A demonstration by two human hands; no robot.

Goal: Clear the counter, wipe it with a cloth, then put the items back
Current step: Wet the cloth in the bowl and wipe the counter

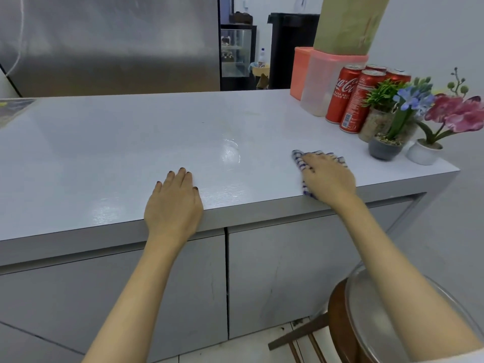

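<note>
Surface: the pale grey counter (pixel 131 142) is bare across its left and centre. A wet, glossy patch (pixel 231 153) shows just beyond the middle, and a duller sheen runs along the near edge. Grey cabinet doors (pixel 288 271) sit below the counter. A stainless steel refrigerator (pixel 110 43) stands behind it, with a black bin (pixel 288 48) farther back in the room. At lower right, a wooden stool (pixel 337 318) carries a clear glass bowl (pixel 366 310).

Hands: the left hand (pixel 174 203) lies flat on the counter at the near edge, fingers straight and together, holding nothing. The right hand (pixel 327 176) presses flat, fingers extended, on the blue-and-white checked cloth (pixel 298 157), which lies on the counter's near right part, one corner hanging over the edge.

Containers, grouped at the far right corner: an orange tub (pixel 298 69) and a translucent tub with a pink lid (pixel 317 87) stand side by side, contents not discernible. A cardboard box (pixel 348 22) rests on top of them. Four red cola cans (pixel 343 93) stand just beside the translucent tub. Nearer the front are three pots: a glass pot of gravel (pixel 374 124) with a green plant, a dark grey pot (pixel 383 149) with blue flowers, and a white pot (pixel 423 154) with pink orchids.
</note>
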